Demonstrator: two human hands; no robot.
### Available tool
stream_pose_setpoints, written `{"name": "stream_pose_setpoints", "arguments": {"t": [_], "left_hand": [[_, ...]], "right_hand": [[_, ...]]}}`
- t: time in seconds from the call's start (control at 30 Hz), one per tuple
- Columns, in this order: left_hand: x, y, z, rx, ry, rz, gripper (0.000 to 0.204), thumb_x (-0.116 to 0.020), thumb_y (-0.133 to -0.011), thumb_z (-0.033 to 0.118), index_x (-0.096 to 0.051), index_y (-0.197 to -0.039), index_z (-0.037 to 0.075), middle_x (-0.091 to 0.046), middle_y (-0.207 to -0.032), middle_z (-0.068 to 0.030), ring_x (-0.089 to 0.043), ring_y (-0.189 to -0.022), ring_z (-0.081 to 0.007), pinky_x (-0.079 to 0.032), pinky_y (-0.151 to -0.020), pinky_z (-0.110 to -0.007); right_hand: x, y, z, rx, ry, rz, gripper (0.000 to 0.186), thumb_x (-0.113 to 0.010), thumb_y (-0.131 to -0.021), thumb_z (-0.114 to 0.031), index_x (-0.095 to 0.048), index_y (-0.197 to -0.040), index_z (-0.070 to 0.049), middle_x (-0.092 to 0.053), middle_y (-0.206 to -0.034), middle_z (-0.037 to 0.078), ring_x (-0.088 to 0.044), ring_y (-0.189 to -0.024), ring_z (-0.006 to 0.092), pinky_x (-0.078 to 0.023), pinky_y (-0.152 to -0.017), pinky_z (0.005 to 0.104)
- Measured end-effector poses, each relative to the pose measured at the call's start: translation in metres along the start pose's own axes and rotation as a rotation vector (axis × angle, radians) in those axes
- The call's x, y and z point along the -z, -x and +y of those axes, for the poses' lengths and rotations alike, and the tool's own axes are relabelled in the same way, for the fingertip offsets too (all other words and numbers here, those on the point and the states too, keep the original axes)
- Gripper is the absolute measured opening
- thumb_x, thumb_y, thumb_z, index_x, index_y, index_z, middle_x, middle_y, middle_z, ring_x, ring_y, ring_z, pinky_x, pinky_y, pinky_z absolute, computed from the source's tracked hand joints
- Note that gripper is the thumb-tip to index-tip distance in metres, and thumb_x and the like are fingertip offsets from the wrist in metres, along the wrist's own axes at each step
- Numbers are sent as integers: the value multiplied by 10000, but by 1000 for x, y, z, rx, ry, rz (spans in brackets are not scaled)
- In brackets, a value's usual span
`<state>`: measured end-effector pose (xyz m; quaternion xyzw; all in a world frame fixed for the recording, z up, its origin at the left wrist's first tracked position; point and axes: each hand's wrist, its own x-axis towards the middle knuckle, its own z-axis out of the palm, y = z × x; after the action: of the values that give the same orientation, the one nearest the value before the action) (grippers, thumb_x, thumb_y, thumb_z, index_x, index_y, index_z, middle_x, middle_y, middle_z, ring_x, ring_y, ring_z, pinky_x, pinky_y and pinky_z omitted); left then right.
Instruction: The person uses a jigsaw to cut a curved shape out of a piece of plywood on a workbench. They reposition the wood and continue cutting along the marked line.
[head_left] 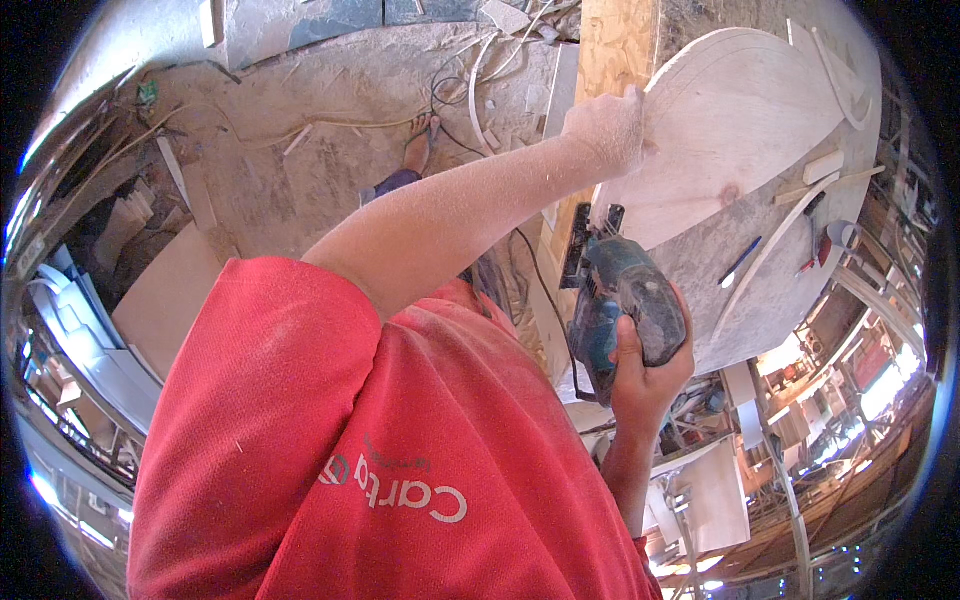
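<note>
My right hand (652,375) is wrapped round a dusty teal-and-black jigsaw (625,290), its thumb lying along the body. The jigsaw's front end and flat base are at the near edge of a pale plywood board (740,140) with a rounded outline. Whether the blade is in the wood cannot be made out. Farther along, my left hand (605,132), coated in sawdust, is closed on the board's left edge; its fingertips are partly hidden. From the jigsaw a dark cord (545,290) runs down past the table's edge.
The board lies on a grey worktable (700,310) beside a wooden beam (615,50). To the right are a dark blue pen (740,260), curved wooden strips (775,255) and a red-handled tool (818,250). Cables (470,85) and wood scraps litter the dusty floor.
</note>
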<state>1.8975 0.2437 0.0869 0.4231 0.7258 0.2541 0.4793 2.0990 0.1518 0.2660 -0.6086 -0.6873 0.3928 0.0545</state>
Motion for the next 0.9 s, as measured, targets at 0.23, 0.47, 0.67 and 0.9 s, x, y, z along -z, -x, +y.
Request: {"name": "stream_pose_setpoints", "arguments": {"t": [0.23, 0.47, 0.67, 0.9], "left_hand": [[3, 0, 0, -2, 17, -19, 698, -777, -918, 478, -492, -1311, -23, -742, -932, -260, -760, -947, -429, -612, -786, -501], [2, 0, -2, -10, 1, -5, 679, -766, -914, 474, -505, -1293, -25, -744, -943, -271, -751, -952, -445, -603, -813, -511], [-6, -5, -1, 22, 9, -24, 616, -708, -933, 477, -553, -1254, -25, -745, -977, -267, -738, -981, -452, -591, -839, -530], [-28, -32, -28, -24, -28, -7, 550, -676, -928, 421, -589, -1240, -23, -726, -1089, -290, -709, -1053, -471, -575, -901, -545]], "right_hand": [[1, -2, -16, -162, -63, -26, 642, -787, -925, -139, -509, -1459, 85, -659, -1331, 227, -632, -1250, 264, -484, -1075, 378], [-1, -2, -18, -149, -32, -12, 641, -794, -920, -140, -518, -1452, 86, -667, -1322, 226, -641, -1242, 265, -490, -1067, 371], [-4, 0, -19, -162, -73, 20, 643, -809, -896, -131, -540, -1447, 61, -688, -1294, 219, -671, -1200, 273, -513, -1038, 384], [-1, -7, -19, -70, 37, 34, 654, -812, -864, -194, -573, -1448, -23, -736, -1200, 248, -720, -1165, 353, -547, -993, 418]]}}
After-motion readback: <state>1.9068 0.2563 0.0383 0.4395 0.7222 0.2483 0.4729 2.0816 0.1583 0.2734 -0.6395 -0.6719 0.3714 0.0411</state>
